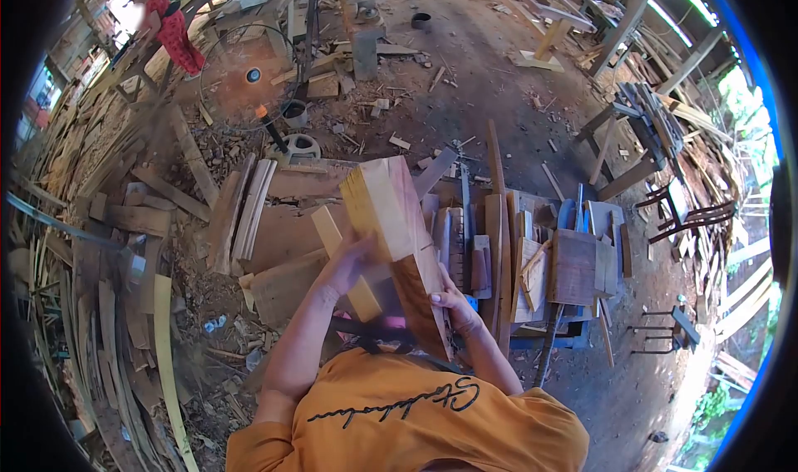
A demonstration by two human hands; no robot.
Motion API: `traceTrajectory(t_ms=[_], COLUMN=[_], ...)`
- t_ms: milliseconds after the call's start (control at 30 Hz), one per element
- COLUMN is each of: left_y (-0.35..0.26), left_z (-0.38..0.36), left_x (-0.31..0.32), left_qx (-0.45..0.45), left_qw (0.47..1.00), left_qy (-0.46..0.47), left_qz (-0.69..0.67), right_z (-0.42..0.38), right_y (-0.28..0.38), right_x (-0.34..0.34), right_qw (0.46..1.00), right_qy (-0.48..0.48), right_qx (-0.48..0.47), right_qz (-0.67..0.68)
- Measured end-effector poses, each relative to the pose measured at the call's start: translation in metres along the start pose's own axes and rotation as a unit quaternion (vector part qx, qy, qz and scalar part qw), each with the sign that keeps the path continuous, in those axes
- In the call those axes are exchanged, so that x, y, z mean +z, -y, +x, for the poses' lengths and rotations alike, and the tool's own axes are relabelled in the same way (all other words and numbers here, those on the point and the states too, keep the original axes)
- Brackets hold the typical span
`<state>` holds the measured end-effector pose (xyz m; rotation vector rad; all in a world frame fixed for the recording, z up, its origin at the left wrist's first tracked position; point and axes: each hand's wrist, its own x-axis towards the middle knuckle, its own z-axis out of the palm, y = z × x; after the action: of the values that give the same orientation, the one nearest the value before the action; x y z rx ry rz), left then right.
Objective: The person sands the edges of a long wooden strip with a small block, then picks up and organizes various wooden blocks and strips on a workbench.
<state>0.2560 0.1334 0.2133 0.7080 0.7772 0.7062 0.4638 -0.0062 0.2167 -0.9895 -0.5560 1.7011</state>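
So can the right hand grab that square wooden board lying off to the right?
Probably not right now. The right hand is gripping the big wooden block, which the left hand also steadies. The square board lies apart on the workbench, with nothing blocking the way.

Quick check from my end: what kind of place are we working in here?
Most likely an open-sided woodworking yard. Both hands, left hand and right hand, hold a thick wooden block over a workbench stacked with offcuts, and loose planks litter the dirt floor.
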Motion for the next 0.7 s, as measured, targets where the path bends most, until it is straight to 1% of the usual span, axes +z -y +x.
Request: traceTrajectory(t_ms=[67, 133, 200, 267, 400, 500, 567, 667, 700], left_y=[-0.007, -0.006, -0.005, 0.000, 0.000, 0.006, 0.006, 0.007, 0.012], left_z=[-0.004, -0.006, -0.004, -0.001, -0.003, 0.002, 0.003, 0.002, 0.004], left_x=[0.005, 0.008, 0.006, -0.002, 0.000, -0.008, -0.006, -0.006, -0.010], left_qx=[0.036, 0.046, 0.059, 0.072, 0.075, 0.064, 0.085, 0.061, 0.047], left_qw=[0.999, 0.999, 0.998, 0.997, 0.996, 0.994, 0.993, 0.994, 0.994], left_qy=[-0.012, -0.011, -0.011, 0.033, 0.043, 0.070, 0.077, 0.070, 0.089], left_qz=[0.025, 0.013, 0.003, -0.005, -0.024, -0.052, -0.041, -0.056, -0.052], right_z=[0.002, 0.007, 0.011, 0.012, 0.013, 0.010, 0.009, 0.007, 0.007], right_y=[0.002, 0.001, -0.001, -0.004, -0.002, -0.001, -0.001, -0.008, -0.012], right_x=[0.005, 0.004, 0.000, -0.003, -0.007, -0.008, -0.009, -0.014, -0.018], right_qw=[1.000, 1.000, 0.999, 0.998, 0.997, 0.996, 0.996, 0.996, 0.994], right_qy=[-0.007, 0.020, 0.024, 0.027, 0.043, 0.042, 0.038, 0.022, 0.021], right_qx=[0.001, -0.008, -0.015, -0.021, -0.024, -0.019, -0.019, -0.033, -0.038], right_qz=[-0.002, -0.009, -0.030, -0.050, -0.064, -0.076, -0.082, -0.084, -0.098])
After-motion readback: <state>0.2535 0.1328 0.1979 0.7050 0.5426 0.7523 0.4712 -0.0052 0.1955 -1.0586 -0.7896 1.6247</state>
